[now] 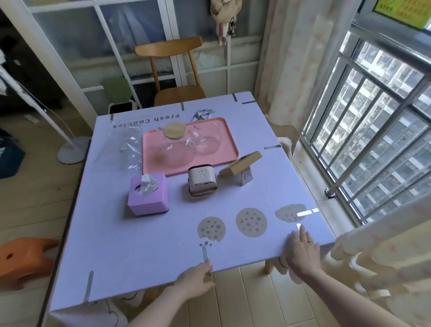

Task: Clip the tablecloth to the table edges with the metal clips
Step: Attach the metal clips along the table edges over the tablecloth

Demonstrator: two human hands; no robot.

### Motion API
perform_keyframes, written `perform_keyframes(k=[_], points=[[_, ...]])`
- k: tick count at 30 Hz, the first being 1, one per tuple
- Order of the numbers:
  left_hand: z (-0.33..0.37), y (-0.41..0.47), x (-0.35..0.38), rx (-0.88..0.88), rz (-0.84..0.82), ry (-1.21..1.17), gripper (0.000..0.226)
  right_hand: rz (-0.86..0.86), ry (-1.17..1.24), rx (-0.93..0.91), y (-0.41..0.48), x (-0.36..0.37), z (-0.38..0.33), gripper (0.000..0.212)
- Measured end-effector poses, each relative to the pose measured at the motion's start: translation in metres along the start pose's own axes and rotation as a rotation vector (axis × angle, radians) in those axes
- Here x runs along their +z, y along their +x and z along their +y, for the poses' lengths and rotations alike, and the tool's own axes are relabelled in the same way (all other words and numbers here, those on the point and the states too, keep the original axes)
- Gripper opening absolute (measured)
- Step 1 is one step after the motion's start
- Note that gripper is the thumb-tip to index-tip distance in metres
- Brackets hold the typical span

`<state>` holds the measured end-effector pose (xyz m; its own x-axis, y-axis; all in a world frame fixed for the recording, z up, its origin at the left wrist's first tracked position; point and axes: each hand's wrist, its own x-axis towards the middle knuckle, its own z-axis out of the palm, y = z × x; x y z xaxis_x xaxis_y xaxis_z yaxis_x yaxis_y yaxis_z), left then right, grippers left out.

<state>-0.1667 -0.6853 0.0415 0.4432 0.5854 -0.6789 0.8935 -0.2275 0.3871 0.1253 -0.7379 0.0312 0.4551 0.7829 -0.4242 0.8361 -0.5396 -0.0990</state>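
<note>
Left hand (198, 275) is pinching the near end of a thin grey metal clip (205, 253) at the table edge, thumb on top; the fingers underneath are not showing. It is probably seating the clip over the lilac cookie-print tablecloth (138, 245). Right of that grip, the right hand (302, 250) is lying flat, fingers straight, pressing the cloth, likely keeping it taut. A second fitted clip (90, 284) is sitting left of the grip. Loose spare clips (200, 114) are lying far beyond it, past the pink plastic tray (228, 147). Pale plank floor (244, 301) is showing below, a barred window (386, 138) to the right.
</note>
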Motion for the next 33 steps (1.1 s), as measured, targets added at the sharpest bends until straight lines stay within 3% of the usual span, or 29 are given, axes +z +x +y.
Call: perform_keyframes(k=[2, 5, 15, 23, 33], points=[[-0.006, 0.001, -0.012, -0.023, 0.096, -0.101, 0.019, 0.016, 0.043, -0.104, 0.001, -0.005, -0.023, 0.046], [-0.022, -0.004, -0.030, -0.030, 0.217, -0.247, 0.033, -0.016, 0.178, -0.221, 0.000, -0.008, -0.071, 0.040], [-0.164, -0.052, -0.069, -0.077, 0.477, -0.328, 0.024, -0.137, 0.295, -0.533, -0.038, 0.019, -0.244, 0.035], [-0.274, -0.071, -0.118, -0.014, 0.420, -0.314, 0.026, -0.184, 0.350, -0.525, -0.062, 0.050, -0.357, 0.037], [-0.317, -0.047, -0.196, 0.012, 0.480, -0.555, 0.026, -0.132, 0.369, -0.501, -0.038, 0.039, -0.439, 0.040]])
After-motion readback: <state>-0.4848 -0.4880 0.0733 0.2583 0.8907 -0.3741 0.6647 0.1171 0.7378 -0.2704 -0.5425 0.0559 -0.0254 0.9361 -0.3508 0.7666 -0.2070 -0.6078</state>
